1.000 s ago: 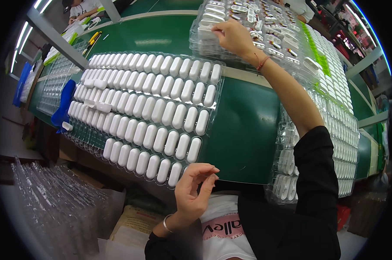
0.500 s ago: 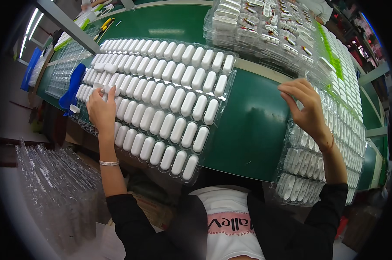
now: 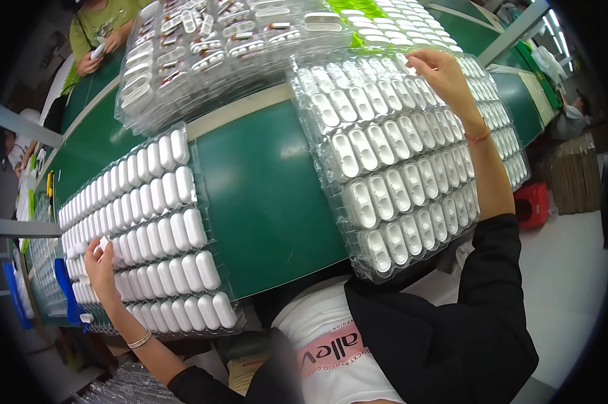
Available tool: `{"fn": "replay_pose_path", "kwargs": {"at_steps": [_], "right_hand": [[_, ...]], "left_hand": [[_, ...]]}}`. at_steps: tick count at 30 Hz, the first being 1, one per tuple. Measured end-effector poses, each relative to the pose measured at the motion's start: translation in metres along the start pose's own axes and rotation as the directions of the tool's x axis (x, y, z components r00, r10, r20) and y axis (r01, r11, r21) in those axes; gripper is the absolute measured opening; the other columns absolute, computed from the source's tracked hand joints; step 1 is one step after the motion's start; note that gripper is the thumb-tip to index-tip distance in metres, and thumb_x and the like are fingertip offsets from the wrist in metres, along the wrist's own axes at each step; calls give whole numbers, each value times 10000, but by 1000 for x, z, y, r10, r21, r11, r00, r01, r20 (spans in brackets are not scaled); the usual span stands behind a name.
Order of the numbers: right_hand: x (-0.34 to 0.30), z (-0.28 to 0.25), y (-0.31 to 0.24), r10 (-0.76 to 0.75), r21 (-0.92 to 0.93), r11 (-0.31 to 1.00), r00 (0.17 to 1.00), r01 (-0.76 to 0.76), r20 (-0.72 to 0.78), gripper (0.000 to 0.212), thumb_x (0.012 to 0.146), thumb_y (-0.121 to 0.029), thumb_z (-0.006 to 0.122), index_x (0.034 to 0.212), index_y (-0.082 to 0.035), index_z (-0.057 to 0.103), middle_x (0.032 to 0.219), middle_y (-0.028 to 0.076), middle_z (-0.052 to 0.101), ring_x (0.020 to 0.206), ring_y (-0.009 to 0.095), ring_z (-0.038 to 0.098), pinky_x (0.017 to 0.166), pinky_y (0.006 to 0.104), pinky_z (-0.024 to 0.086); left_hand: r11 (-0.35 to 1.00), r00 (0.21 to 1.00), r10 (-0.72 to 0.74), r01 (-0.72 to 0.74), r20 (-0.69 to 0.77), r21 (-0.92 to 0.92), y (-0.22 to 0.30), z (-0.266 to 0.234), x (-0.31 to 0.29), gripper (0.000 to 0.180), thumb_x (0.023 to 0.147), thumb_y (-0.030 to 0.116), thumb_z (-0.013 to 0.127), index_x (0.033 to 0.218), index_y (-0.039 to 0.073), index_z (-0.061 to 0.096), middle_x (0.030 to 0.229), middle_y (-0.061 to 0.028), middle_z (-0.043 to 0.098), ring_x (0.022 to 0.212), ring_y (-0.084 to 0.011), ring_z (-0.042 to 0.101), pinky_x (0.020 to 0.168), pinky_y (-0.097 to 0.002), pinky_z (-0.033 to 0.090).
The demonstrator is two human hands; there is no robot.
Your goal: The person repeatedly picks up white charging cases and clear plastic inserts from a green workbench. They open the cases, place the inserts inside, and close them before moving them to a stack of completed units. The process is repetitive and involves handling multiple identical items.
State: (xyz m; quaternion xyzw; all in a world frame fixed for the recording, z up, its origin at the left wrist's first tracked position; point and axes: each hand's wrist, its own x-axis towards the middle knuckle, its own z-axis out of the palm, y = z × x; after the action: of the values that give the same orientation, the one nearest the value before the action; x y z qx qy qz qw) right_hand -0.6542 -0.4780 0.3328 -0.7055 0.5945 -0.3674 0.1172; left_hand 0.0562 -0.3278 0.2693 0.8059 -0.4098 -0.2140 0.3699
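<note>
White oval pieces: smooth side up, in close rows in the clear tray on my left. My left hand is over its far-left part, thumb and fingertips at a white piece; can't tell whether I grip it or merely touch it. Risk: packed this tight, one bumped piece could ride up over its neighbours, and the smooth shell could slip from a light pinch.

Right hand is above the right tray stack, fingers curled in; whether anything is pinched there, can't tell. Hollow white shells sit open below. A dragging wrist could knock some out of their pockets.

Arms spread wide, so one side likely goes unwatched. Both trays reach the front edge of the desk; leaning in could tip or shift one.

Small loose white piece beside the blue object: easily swept off.
</note>
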Motion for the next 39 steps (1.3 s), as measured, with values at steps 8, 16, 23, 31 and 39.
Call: {"fn": "replay_pose_path", "kwargs": {"at_steps": [8, 16, 23, 31, 39], "right_hand": [[6, 11, 21, -11, -264, 964, 999, 1, -37, 220, 862, -231, 653, 905, -24, 716, 831, 110, 712, 734, 229, 668, 691, 343, 515], [34, 25, 42, 211, -569, 811, 975, -137, 66, 281, 783, -326, 693, 826, -48, 694, 828, 138, 701, 783, 307, 673, 722, 404, 523], [50, 22, 54, 246, -485, 861, 961, -155, 129, 228, 757, -242, 666, 800, -18, 677, 768, 146, 678, 723, 269, 655, 677, 361, 509], [13, 47, -32, -1, 40, 999, 990, -5, 144, 203, 918, -189, 637, 912, 12, 664, 831, 33, 670, 738, 88, 599, 676, 247, 478], [-51, 100, -141, -107, 555, 795, 843, -245, 526, 214, 958, -148, 596, 1077, 18, 661, 930, 75, 708, 821, 83, 655, 721, 217, 528]], "left_hand": [[801, 836, 525, -423, -158, 423, 59, 38, -79, 396, 892, 18, 602, 1286, 22, 567, 1081, -156, 626, 931, -247, 613, 818, -329, 492], [583, 575, 799, -813, 174, 7, 146, 146, -251, 263, 739, -124, 654, 961, 15, 650, 1017, -109, 628, 969, -286, 592, 868, -406, 452], [603, 581, 778, -797, 238, -25, 134, 181, -249, 244, 727, -47, 671, 956, 36, 667, 1120, -142, 594, 1041, -325, 539, 877, -417, 416], [792, 795, 599, -606, 97, 76, 134, 191, -258, 403, 757, 137, 793, 1112, 30, 636, 1019, -125, 607, 850, -260, 570, 722, -359, 471], [753, 738, 617, -654, 274, 67, 147, 196, -251, 389, 821, 25, 692, 1200, 16, 606, 1007, -129, 618, 864, -270, 610, 738, -374, 492]]}}
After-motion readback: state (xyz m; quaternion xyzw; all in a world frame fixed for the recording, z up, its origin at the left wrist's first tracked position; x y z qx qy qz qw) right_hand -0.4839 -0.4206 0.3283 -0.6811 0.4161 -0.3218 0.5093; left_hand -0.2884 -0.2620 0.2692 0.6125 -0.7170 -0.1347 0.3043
